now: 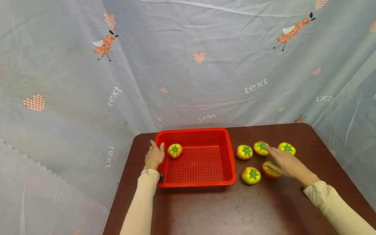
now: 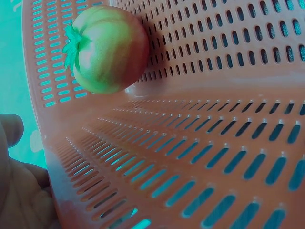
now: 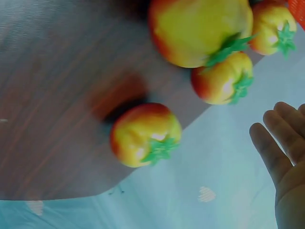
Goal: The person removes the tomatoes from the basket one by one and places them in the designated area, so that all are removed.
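Note:
My left hand point(image 1: 154, 156) is at the left rim of a red perforated plastic basket point(image 1: 230, 156), fingers loosely extended. Inside the basket, near its left wall, sits one yellow-red tomato point(image 1: 175, 151) with a green star-shaped top; the left wrist view shows this tomato point(image 2: 109, 50) from the side. Over on the right, my right hand point(image 1: 289, 163) hovers with straight fingers above a group of similar tomatoes. Its thumb overlaps the nearest tomato point(image 1: 271, 170) in the head view. Nothing shows between the right fingers.
Around the right hand lie more tomatoes: one front left point(image 1: 251, 175), one by the basket point(image 1: 244, 152), one behind the fingertips point(image 1: 260, 148) and one at the back right point(image 1: 287, 148). A dark brown table point(image 1: 205, 212) carries everything, with a patterned grey curtain point(image 1: 182, 81) behind.

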